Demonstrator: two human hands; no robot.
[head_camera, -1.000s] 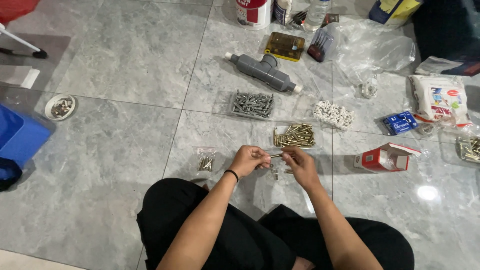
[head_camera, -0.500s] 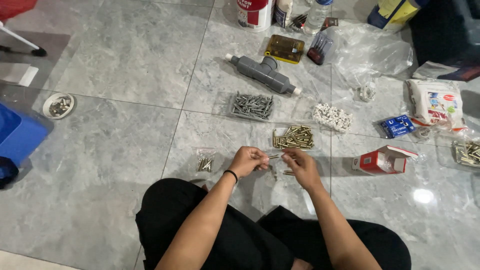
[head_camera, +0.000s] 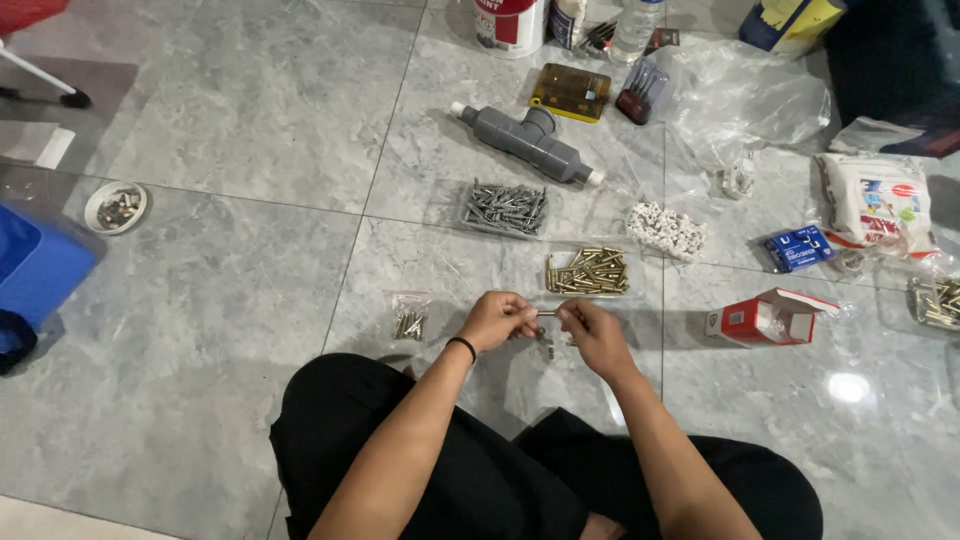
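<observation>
I sit on a grey tiled floor with both hands together in front of my knees. My left hand (head_camera: 496, 318) and my right hand (head_camera: 590, 332) pinch the two ends of one small brass-coloured screw (head_camera: 547, 313) between their fingertips. A small clear bag (head_camera: 546, 345) lies on the floor just below the hands. A clear tray of brass screws (head_camera: 588, 272) sits just beyond my hands. A small clear bag of screws (head_camera: 410, 318) lies to the left of my left hand.
Farther out lie a tray of grey screws (head_camera: 506, 207), a pile of white plugs (head_camera: 665, 230), a grey pipe tee (head_camera: 527, 142), a red and white carton (head_camera: 768, 317), a small blue box (head_camera: 798, 247), crumpled clear plastic (head_camera: 745, 100) and a white dish (head_camera: 116, 207).
My hands stay together over the same spot; only the fingers shift slightly on the screw. The view has drifted a little.
</observation>
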